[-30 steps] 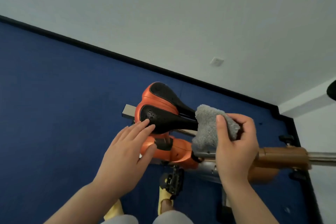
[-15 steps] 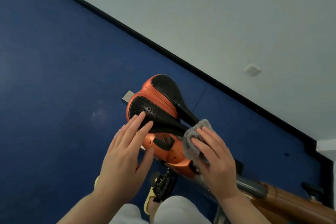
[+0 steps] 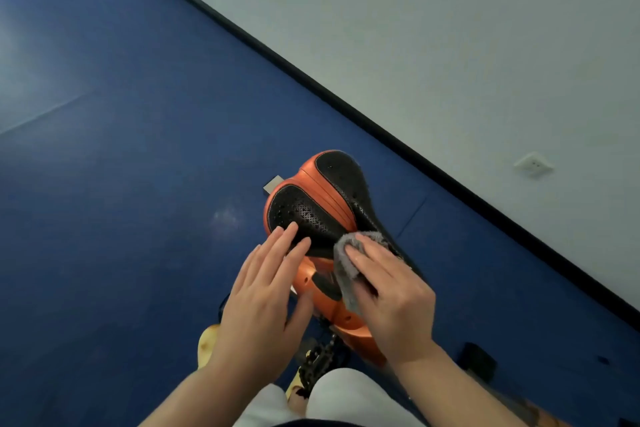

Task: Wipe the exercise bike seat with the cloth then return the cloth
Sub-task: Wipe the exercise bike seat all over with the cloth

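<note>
blue floor [image 3: 138, 218] fills the view, grey wall [image 3: 450, 28] beyond. on it the exercise bike [image 3: 349, 322], its orange-and-black seat [image 3: 311, 208] centre frame. left hand [image 3: 263, 302] lies flat and open, fingertips on the seat's near edge, gripping nothing, probably steadying the saddle. right hand [image 3: 391, 295] presses down with fingers spread, pinning the grey cloth [image 3: 346, 263] against the seat's narrow nose, so wiping looks underway. the wide rear looks untouched; the cloth's return comes later.
</note>
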